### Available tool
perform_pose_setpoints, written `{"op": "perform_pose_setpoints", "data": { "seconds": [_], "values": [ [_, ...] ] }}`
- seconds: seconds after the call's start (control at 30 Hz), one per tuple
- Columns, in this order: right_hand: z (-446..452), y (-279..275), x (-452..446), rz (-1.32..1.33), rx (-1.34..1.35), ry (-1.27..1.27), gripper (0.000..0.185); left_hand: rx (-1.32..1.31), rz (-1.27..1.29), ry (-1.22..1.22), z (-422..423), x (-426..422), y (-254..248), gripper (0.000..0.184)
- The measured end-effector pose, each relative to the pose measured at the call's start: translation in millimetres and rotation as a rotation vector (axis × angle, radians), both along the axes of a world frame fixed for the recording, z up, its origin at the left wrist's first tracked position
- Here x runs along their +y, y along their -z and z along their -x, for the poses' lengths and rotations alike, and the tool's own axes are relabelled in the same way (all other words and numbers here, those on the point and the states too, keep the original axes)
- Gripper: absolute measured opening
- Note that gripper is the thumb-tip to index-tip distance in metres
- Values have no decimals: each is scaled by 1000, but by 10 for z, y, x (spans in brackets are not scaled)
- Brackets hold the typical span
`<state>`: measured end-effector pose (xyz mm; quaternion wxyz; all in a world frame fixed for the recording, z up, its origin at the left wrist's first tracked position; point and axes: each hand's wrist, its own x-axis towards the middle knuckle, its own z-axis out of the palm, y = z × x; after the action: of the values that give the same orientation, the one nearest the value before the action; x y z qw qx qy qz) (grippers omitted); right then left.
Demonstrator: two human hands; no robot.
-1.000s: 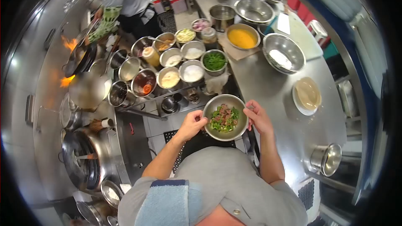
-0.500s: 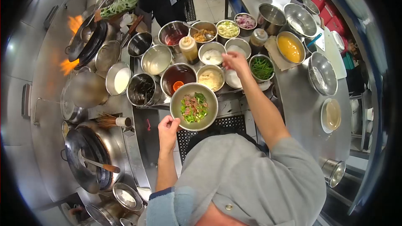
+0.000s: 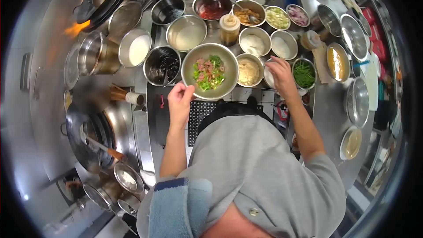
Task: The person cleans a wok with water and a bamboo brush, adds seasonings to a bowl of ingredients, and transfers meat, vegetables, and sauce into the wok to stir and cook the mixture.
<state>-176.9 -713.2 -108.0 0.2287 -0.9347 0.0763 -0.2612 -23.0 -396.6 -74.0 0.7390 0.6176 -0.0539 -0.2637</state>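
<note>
My left hand (image 3: 180, 102) is closed on the near-left rim of a metal mixing bowl (image 3: 231, 89), thumb at the edge. Chopped green leaves and pinkish minced meat (image 3: 209, 72) lie inside it. To the right, my right hand (image 3: 283, 76) hovers with bent fingers drawn together over a tub of white powder (image 3: 267, 77), partly covering it. Whether the fingers pinch anything is too small to make out. Beside that hand are a tub of cut green beans (image 3: 304, 74) and a tub of pale yellowish powder (image 3: 248, 71).
Behind stand tubs of white powder (image 3: 254, 44), a squeeze bottle (image 3: 229, 30), and tubs of chopped vegetables (image 3: 277, 18). At left, flames (image 3: 77, 28) rise by a far wok; a nearer wok (image 3: 83, 136) holds a ladle. Metal bowls (image 3: 357, 101) line the right counter.
My right hand has come down from near the back powder tubs to the nearer one. The mixing bowl sits farther forward, hiding the red-sauce tub. The view has shifted; the co-worker's patterned sleeve has left it.
</note>
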Motion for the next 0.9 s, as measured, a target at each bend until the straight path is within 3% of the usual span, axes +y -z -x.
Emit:
{"op": "perform_pose_setpoints", "data": {
  "seconds": [0.2, 0.3, 0.43, 0.47, 0.57, 0.67, 0.9],
  "values": [
    [215, -300, -67, -67, -187, -2, 25, 52, 30, -52, 137, -245, 3, 16],
    [304, -83, -120, 0, -26, -78, 25, 45, 27, -72, 210, -279, 54, 12],
    [338, -154, -120, -99, -254, -18, 25, 23, 44, -118, 302, -286, 20, 13],
    [304, -129, -179, -68, -120, -57, 23, 22, 52, -122, 295, -303, 6, 13],
    [194, -25, -285, -111, -155, -21, 23, 5, 18, -144, 300, -316, -42, 14],
    [-41, -55, -290, -331, -199, 137, 13, -9, 17, -177, 336, -255, -10, 14],
    [-584, 430, -331, -538, -261, 240, 20, -4, 2, -174, 414, -191, 35, 13]
  ]
}}
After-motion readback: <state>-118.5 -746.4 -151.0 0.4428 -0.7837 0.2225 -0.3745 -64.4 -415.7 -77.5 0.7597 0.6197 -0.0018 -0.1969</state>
